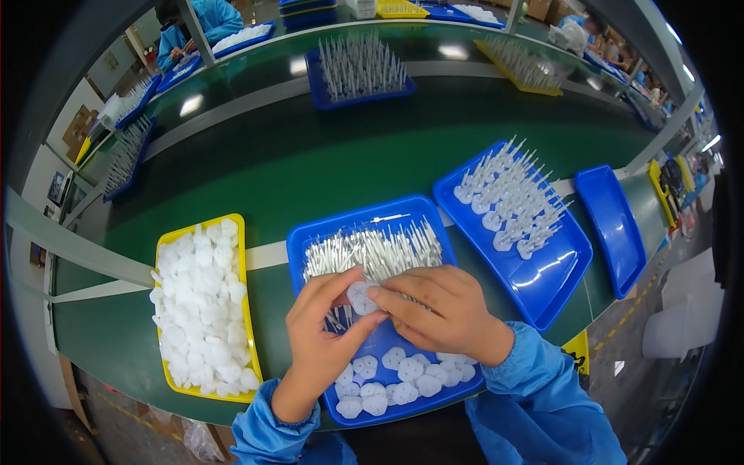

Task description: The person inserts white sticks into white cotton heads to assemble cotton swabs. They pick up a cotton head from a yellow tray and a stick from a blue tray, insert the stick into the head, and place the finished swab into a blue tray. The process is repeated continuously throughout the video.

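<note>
Over a blue tray (387,338), both my hands meet at a small translucent white plastic disc (360,298) with a lobed rim. My left hand (319,319) pinches the disc between thumb and fingers. From the other side my right hand (446,308) presses its fingertips against it; whether a rod is also in these fingers is hidden. Many thin white rods (372,252) lie heaped in the tray's far half, just beyond my hands. Several loose white discs (407,372) rest in its near part, below my wrists.
To the left, a yellow tray (250,341) is piled with white discs. On the right, a tilted blue tray (546,287) holds discs with upright rods; beside it lies another blue tray (612,225). More rod-filled trays stand across the green surface (232,178). A co-worker (213,19) sits far left.
</note>
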